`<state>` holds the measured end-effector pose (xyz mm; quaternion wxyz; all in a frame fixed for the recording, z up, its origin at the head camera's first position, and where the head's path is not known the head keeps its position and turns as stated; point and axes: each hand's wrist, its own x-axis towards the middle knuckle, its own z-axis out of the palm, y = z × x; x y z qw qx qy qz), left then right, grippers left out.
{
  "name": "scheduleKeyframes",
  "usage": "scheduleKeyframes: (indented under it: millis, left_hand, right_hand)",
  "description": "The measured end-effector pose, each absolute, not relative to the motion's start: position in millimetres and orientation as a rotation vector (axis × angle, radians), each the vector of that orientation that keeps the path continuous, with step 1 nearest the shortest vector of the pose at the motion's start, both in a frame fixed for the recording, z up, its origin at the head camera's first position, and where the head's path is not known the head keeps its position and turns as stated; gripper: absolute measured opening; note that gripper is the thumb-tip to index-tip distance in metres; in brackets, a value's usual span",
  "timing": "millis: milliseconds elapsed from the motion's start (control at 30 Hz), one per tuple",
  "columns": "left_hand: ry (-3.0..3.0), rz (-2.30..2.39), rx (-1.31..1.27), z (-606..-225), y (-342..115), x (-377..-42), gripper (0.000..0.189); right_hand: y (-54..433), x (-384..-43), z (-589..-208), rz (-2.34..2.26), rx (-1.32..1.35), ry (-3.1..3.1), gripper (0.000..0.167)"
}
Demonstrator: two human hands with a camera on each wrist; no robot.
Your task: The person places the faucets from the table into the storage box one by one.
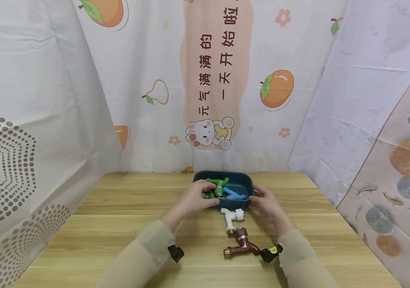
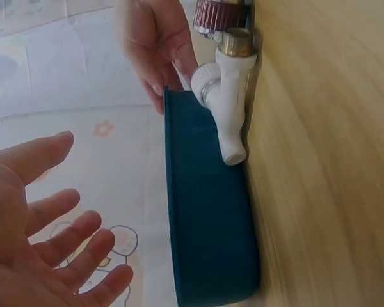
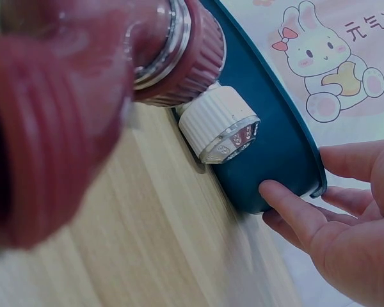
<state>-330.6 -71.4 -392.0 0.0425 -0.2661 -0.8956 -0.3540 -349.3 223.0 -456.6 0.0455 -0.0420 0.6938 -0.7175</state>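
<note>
A dark teal plastic bin (image 1: 242, 185) holds green faucets (image 1: 222, 183) and a blue faucet (image 1: 234, 195). Over the bin's left end is my left hand (image 1: 198, 197), beside the green faucets; in the left wrist view its fingers (image 2: 83, 233) are spread and hold nothing. My right hand (image 1: 267, 204) grips the bin's right end, its fingers and thumb around the corner in the right wrist view. Just in front of the bin, a white faucet (image 1: 229, 219) lies on the table. Nearer me lies a dark red faucet (image 1: 242, 245) with a brass threaded end.
The wooden table (image 1: 125, 224) extends to both sides of the bin. A printed curtain (image 1: 147, 132) hangs behind it, and more curtains close off the left and right. Black wrist cameras (image 1: 270, 253) sit at both sleeves, the right one close to the dark red faucet.
</note>
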Motion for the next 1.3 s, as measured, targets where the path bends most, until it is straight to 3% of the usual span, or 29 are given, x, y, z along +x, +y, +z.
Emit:
scheduleKeyframes:
  millis: [1300]
  left_hand:
    - [-2.873,-1.001,-0.940,-413.6,-58.9,-292.7,0.054]
  right_hand:
    - [222.7,-349.0,-455.7,-2.195,-0.123,2.092,0.065]
